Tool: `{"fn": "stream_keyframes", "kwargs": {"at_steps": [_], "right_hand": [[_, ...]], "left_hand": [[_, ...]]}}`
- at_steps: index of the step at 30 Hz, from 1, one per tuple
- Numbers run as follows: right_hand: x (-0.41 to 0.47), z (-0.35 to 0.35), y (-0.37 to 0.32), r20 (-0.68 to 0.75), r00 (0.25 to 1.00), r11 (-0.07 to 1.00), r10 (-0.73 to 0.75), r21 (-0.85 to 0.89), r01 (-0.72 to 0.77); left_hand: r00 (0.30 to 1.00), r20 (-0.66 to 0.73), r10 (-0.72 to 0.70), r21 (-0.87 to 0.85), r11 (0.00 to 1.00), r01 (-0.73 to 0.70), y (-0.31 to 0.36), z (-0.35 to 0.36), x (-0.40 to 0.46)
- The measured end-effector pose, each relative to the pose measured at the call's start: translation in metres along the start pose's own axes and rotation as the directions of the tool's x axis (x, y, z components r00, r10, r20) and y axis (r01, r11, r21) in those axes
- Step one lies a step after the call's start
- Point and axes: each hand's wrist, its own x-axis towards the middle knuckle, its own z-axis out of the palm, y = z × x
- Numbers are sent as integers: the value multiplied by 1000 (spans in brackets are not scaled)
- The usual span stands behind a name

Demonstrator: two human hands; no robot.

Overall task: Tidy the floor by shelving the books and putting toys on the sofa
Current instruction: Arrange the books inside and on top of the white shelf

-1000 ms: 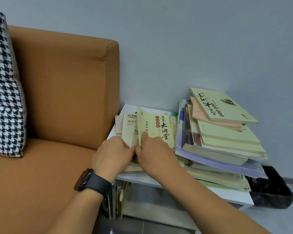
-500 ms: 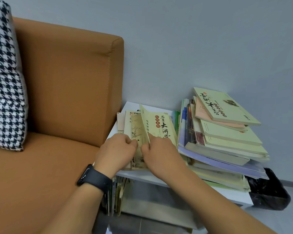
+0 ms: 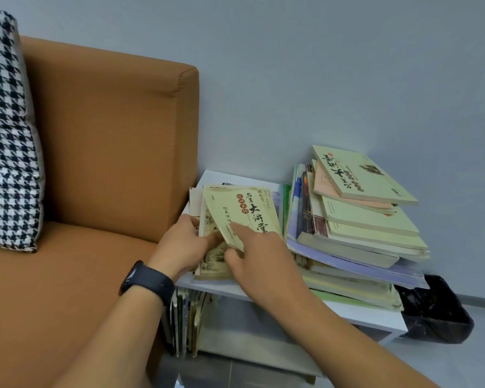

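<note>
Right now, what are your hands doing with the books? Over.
Left hand and right hand both grip the pale green paperback on the white shelf. Leaning book pile crowds its right side.

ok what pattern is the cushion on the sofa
Black-and-white houndstooth on the cushion, which sits on the orange sofa; the head view shows it clearly.

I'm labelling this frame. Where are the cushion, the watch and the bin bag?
cushion [image 3: 7, 130], head view, middle of its checked face
watch [image 3: 147, 281], head view, black band on the left wrist
bin bag [image 3: 434, 312], head view, black plastic side
</note>
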Motion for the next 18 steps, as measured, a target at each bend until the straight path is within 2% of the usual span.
{"fn": "stream_keyframes", "kwargs": {"at_steps": [3, 5, 8, 10, 13, 15, 18], "right_hand": [[0, 3, 2, -121, 961, 935, -249, -291, 205], [3, 11, 10, -109, 929, 902, -353, -304, 307], [10, 18, 24, 86, 956, 938, -279, -190, 291], [11, 22, 29, 159, 956, 932, -246, -231, 279], [9, 28, 24, 137, 978, 916, -157, -350, 196], [6, 28, 18, 111, 986, 901, -125, -403, 160], [3, 19, 10, 81, 979, 897, -189, -392, 205]], "left_hand": [[998, -25, 55, 24, 998, -54, -6, 1, 3], [994, -66, 93, 48, 995, -89, -9, 2, 2], [987, -126, 98, -21, 995, -101, -8, 2, -1], [985, -154, 79, -148, 984, -102, -6, 5, -4], [980, -200, 21, -304, 949, -83, -4, 10, -10], [969, -244, 29, -274, 957, -97, -4, 14, -10], [964, -248, 92, -147, 980, -131, -2, 16, -10]]}}
